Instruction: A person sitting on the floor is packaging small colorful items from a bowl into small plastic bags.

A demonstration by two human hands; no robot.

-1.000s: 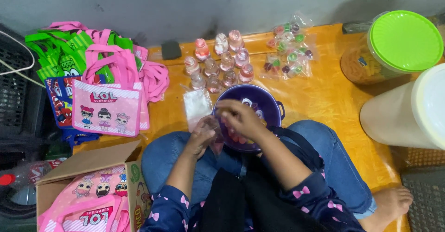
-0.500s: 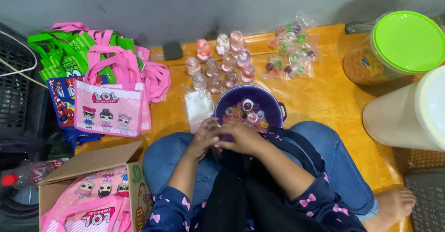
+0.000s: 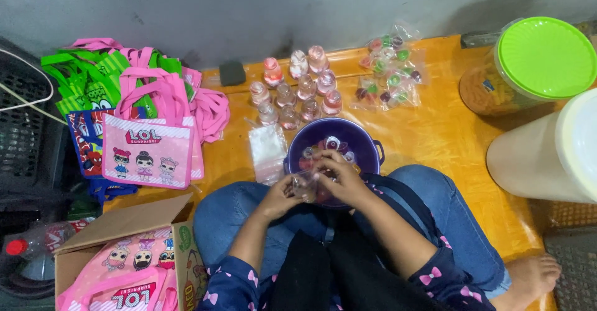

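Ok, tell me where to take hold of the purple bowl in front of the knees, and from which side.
Probably best by its small side handle on the person's right, coming in from that side. The purple bowl sits upright on the orange floor, and both the left hand and right hand crowd its near rim, holding a small clear bag.

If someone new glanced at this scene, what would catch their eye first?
Probably the bright pink cartoon gift bag on the left, fronting a pile of pink and green bags. Next, the purple bowl at centre, where the left hand and right hand hold a small clear packet.
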